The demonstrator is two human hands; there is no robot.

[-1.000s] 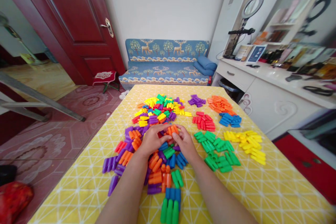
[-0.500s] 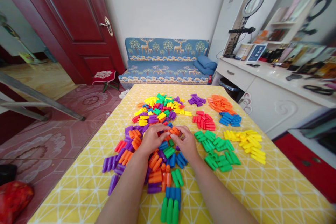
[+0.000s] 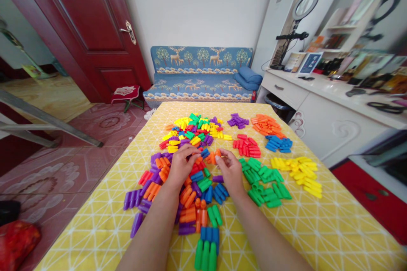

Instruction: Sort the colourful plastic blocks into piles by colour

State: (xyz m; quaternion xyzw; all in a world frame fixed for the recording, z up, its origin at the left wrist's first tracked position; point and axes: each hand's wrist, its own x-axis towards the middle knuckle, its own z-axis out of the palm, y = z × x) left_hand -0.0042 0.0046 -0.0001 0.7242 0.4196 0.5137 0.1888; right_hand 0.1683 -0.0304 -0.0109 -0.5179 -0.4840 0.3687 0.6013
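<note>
While your right hand pinches orange piece near red pile, left hand grip unclear, slack pinch could drop it

1. We cannot tell whether the left hand grips anything.
2. We see the red object cut off by the left edge.
3. We find the dresser-top clutter blurred.

At centre frame, the right hand pinches an orange toy block near the left hand; upper centre, a deer-patterned sofa.
</note>
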